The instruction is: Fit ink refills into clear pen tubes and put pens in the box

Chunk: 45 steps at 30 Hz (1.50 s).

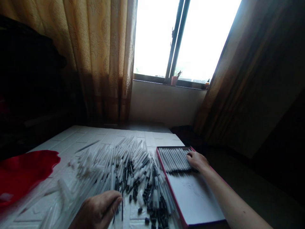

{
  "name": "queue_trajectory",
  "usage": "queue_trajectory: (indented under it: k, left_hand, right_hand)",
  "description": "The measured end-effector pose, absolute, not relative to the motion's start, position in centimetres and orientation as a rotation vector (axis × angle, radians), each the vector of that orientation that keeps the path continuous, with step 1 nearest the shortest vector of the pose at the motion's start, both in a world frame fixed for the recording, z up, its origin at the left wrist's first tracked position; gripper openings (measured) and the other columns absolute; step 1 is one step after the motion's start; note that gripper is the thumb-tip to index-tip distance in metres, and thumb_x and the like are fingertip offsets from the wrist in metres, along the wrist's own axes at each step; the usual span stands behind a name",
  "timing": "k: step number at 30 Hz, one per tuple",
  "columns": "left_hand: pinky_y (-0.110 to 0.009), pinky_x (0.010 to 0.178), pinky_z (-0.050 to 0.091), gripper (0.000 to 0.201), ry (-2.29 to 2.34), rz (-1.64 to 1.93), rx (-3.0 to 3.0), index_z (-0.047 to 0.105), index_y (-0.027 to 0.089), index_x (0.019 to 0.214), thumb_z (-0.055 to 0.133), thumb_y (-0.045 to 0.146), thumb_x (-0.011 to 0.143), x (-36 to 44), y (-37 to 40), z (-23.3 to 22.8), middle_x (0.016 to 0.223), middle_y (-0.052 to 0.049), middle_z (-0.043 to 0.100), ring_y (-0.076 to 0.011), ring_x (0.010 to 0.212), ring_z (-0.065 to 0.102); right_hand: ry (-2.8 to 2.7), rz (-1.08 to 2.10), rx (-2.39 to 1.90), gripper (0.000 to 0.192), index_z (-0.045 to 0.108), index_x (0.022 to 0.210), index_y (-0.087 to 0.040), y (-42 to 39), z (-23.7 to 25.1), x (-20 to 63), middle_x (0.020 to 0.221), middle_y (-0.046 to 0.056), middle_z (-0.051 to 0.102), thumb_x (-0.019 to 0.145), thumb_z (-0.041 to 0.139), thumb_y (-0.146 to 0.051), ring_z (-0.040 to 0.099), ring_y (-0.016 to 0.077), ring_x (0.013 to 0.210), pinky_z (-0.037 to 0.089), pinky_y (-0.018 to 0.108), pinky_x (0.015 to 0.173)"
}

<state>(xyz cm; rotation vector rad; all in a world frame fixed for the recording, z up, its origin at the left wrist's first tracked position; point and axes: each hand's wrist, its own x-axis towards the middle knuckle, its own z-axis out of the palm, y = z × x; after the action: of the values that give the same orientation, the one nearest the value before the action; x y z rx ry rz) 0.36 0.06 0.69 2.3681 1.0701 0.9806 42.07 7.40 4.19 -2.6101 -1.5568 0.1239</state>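
Your right hand [196, 160] lay flat, fingers together, on a row of pens [175, 159] packed side by side in the far end of a red-edged box [197, 203], gripping none of them. The row's pens ran lengthwise along the box, their long axes pointing away from you toward the window [188, 38]; the near half of the box showed only its pale floor. Just left of the box, a loose pile [124, 168] of white pens and dark caps sprawled over the counter [78, 136], most of the pens fanned roughly away from you. Your left hand [98, 211] rested palm down at the pile's near edge, fingers loosely curled; whether it gripped anything could not be told. A red tray [21, 173] sat at the counter's left edge.
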Motion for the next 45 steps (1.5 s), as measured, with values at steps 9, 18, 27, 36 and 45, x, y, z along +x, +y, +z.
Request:
queue_trajectory:
  k: [9, 18, 27, 36, 45]
  left_hand:
    - [-0.020, 0.058, 0.051, 0.033, 1.319, 1.353, 2.410, 0.068, 0.024, 0.082, 0.046, 0.042, 0.099, -2.0, 2.3, 0.6, 0.071, 0.002, 0.076, -0.0163, 0.062, 0.074]
    - [-0.023, 0.051, 0.048, 0.036, 1.487, 1.396, 2.422, 0.067, 0.024, 0.075, 0.043, 0.040, 0.097, -3.0, 3.0, 2.1, 0.065, 0.001, 0.074, -0.0174, 0.053, 0.071]
    - [-0.024, 0.056, 0.049, 0.037, 1.524, 1.393, 2.478, 0.066, 0.024, 0.076, 0.040, 0.037, 0.098, -3.0, 2.9, 1.7, 0.068, -0.001, 0.074, -0.0184, 0.058, 0.071]
    - [-0.027, 0.054, 0.048, 0.038, 1.447, 1.342, 2.544, 0.065, 0.021, 0.079, 0.037, 0.035, 0.101, -2.8, 2.5, 2.3, 0.068, -0.002, 0.072, -0.0209, 0.059, 0.072]
    - [-0.031, 0.073, 0.055, 0.015, 1.210, 1.131, 2.651, 0.068, 0.019, 0.098, 0.054, 0.021, 0.093, -1.2, 1.8, 1.2, 0.088, -0.004, 0.076, -0.0219, 0.082, 0.072]
  right_hand:
    - [-1.660, 0.032, -2.476, 0.023, 0.065, 0.114, -0.019, 6.2, 6.1, 39.0, 0.115, 0.007, 0.068, 0.099, 0.057, -0.034, 0.067, 0.0221, 0.099, 0.054, 0.043, 0.088]
    - [-2.172, 0.047, -1.887, 0.021, 0.076, 0.094, -0.024, 3.2, 7.0, 24.4, 0.100, 0.006, 0.077, 0.095, 0.055, -0.027, 0.071, 0.0234, 0.096, 0.046, 0.028, 0.078]
    - [-2.285, 0.277, -1.705, 0.021, 0.071, 0.098, -0.020, 1.2, 4.1, 14.2, 0.093, 0.011, 0.079, 0.084, 0.063, -0.034, 0.073, 0.0304, 0.089, 0.047, 0.033, 0.071]
    - [-2.107, 0.611, -1.657, 0.042, 0.069, 0.113, -0.015, 2.2, 3.8, 14.6, 0.091, 0.012, 0.076, 0.071, 0.063, -0.016, 0.069, 0.0301, 0.092, 0.046, 0.035, 0.077]
    - [-1.704, 1.212, -1.385, 0.012, 0.061, 0.075, -0.019, -0.3, 4.5, 21.8, 0.057, -0.005, 0.049, 0.078, 0.053, -0.028, 0.043, 0.0103, 0.046, 0.031, 0.023, 0.046]
